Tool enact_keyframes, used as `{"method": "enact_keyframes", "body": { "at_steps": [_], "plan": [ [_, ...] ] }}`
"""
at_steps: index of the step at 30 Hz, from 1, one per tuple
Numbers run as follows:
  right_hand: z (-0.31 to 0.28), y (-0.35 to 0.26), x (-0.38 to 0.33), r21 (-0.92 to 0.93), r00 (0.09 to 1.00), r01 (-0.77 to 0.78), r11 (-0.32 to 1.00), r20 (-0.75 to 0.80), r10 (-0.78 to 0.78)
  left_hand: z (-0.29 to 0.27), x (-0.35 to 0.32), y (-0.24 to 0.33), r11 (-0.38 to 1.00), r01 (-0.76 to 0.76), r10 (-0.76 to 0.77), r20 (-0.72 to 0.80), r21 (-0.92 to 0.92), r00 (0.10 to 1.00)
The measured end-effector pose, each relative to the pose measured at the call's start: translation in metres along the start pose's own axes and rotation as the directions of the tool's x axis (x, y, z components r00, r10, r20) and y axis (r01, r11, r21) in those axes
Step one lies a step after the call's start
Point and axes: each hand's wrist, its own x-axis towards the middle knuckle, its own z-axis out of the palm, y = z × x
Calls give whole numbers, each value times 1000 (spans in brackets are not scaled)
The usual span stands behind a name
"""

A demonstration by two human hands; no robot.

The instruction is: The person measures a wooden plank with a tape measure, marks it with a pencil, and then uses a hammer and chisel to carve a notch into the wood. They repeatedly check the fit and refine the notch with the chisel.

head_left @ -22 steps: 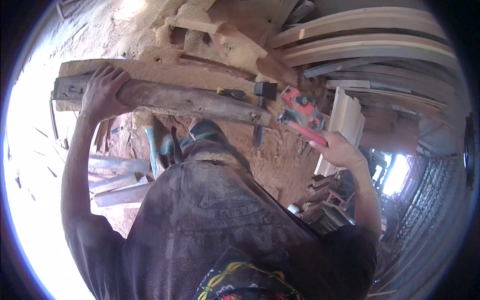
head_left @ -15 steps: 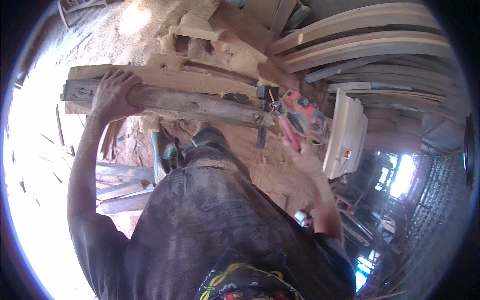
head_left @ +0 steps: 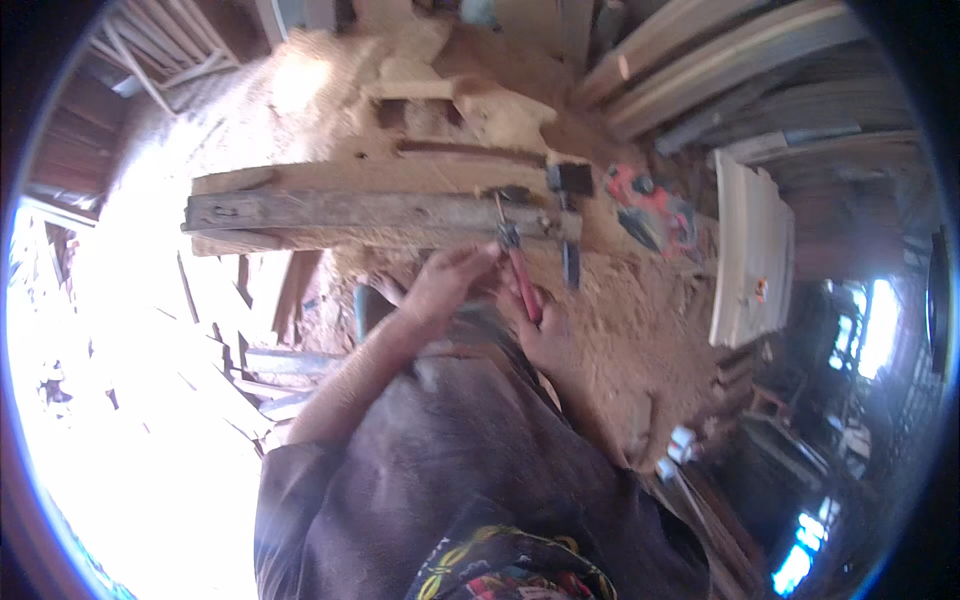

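Observation:
My right hand [head_left: 545, 325] is closed round the red handles of a pair of pliers [head_left: 524, 285]. The jaws point away from me, and a thin nail-like piece [head_left: 501, 208] sticks up from them. Close against the jaws is my left hand [head_left: 450, 285], fingers drawn together in a pinch; what is in them is too blurred to make out. Just beyond both hands, a weathered grey beam [head_left: 330, 211] lies across a thicker sawdust-covered timber [head_left: 235, 182]. A black hammer-like tool [head_left: 570, 178] sits at the beam's right end, its middle hidden by the beam.
A black-and-yellow tool handle [head_left: 512, 193] lies along the beam's far side. Right of it are a dusty red power tool [head_left: 655, 215] and a stack of pale boards [head_left: 745, 255]. Curved planks [head_left: 730, 60] fill the far right. Sawdust [head_left: 620, 310] and offcuts cover the ground.
My left hand has let go of the beam's left part and come right to the pliers. My right hand has brought the pliers left and nearer my body. The view has shifted.

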Motion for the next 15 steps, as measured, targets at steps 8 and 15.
{"method": "enact_keyframes", "body": {
  "at_steps": [8,15],
  "plan": [
    [19,53,12,811,960,-228,539,279,-14,-23,-13,-30,904,-236,289,-105,356,951],
    [-37,152,97,114,993,-98,989,-53,104,16,-46,-80,695,-268,570,-283,667,771]
  ]
}}
